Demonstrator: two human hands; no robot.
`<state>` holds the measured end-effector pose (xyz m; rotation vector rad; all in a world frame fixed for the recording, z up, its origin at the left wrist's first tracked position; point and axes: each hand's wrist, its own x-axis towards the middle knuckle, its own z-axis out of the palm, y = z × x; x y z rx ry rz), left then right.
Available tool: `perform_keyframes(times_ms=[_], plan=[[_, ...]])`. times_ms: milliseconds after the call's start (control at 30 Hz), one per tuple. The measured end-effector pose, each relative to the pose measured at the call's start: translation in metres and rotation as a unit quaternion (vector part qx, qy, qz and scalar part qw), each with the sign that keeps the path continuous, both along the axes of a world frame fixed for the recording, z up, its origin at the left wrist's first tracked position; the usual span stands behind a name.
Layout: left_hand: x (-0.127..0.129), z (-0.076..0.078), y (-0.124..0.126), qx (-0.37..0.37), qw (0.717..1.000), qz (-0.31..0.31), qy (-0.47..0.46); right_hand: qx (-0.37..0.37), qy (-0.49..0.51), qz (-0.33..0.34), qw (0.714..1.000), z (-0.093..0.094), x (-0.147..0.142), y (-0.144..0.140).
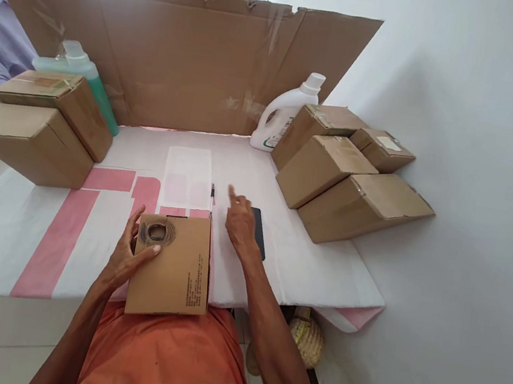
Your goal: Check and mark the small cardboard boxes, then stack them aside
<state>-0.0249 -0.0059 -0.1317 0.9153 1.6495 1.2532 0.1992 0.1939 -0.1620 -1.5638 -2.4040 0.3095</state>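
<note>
**A marked brown box sits in the left hand, and the right hand is free**

The white sheet on the bench is the best thing to measure from. The brown box is on the person's side of the sheet, just below it, at the front edge of the bench and over the person's lap. The left hand has a firm grip on the box's left side, with its thumb on top near a dark ring. The right hand is to the right of the sheet. Its grip is loose and seems to hold nothing, with one finger poked out. It is a bit blurry.

A small black pen-like thing lies just beside the sheet's right edge. A flat black thing lies to the right of the sheet and nearer the person, partly behind the right hand. It is hard to tell if they touch.

The dark ring and the scribbles around it are on the box, so that much looks done. Whether the ring is a hole or just a mark cannot be told. The box is not set down yet. How much is left does not show.

The box's marked face looks up. Its long way seems to run from the lap toward the sheet. The ring is at the far left corner, and tiny print runs sideways along the right.
</note>
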Motion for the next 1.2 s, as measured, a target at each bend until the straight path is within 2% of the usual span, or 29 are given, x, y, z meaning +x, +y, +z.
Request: perform_keyframes(times_ms=[100,167,233,367,567,733,767,800,900,933,1000,1067,1200], plan=[[-0.001,0.003,0.013,0.024,0.999,0.037,-0.013,-0.061,-0.029,-0.205,0.977,0.006,0.031,-0.026],[0.0,0.008,0.023,0.05,0.997,0.047,-0.02,-0.129,-0.013,-0.266,0.955,0.007,0.046,-0.039],[0.001,0.015,0.034,0.084,0.995,0.049,-0.024,-0.168,0.031,-0.272,0.947,0.005,0.055,-0.045],[0.003,0.024,0.052,0.131,0.99,0.05,0.019,-0.184,0.099,-0.278,0.938,0.002,0.06,-0.04],[0.008,0.009,0.051,0.128,0.989,0.008,0.069,-0.207,0.231,-0.252,0.917,-0.004,0.061,-0.035],[0.009,0.001,0.038,0.112,0.992,-0.021,0.049,-0.248,0.368,-0.222,0.868,0.005,0.069,-0.052],[0.009,0.0,0.036,0.105,0.993,-0.026,0.043,-0.267,0.417,-0.211,0.843,0.01,0.071,-0.057],[0.009,0.0,0.035,0.099,0.994,-0.031,0.04,-0.291,0.476,-0.198,0.806,0.018,0.073,-0.063],[0.009,-0.003,0.035,0.103,0.994,-0.035,0.025,-0.355,0.638,-0.154,0.666,0.045,0.072,-0.079],[0.009,-0.003,0.035,0.11,0.993,-0.036,0.018,-0.37,0.664,-0.135,0.636,0.055,0.068,-0.084],[0.009,-0.003,0.036,0.12,0.992,-0.038,0.008,-0.403,0.676,-0.079,0.612,0.071,0.05,-0.094],[0.009,-0.002,0.037,0.123,0.992,-0.037,0.016,-0.456,0.681,-0.011,0.573,0.08,0.022,-0.103],[0.007,-0.003,0.036,0.119,0.992,-0.042,0.03,-0.571,0.67,0.082,0.467,0.074,-0.039,-0.116]])
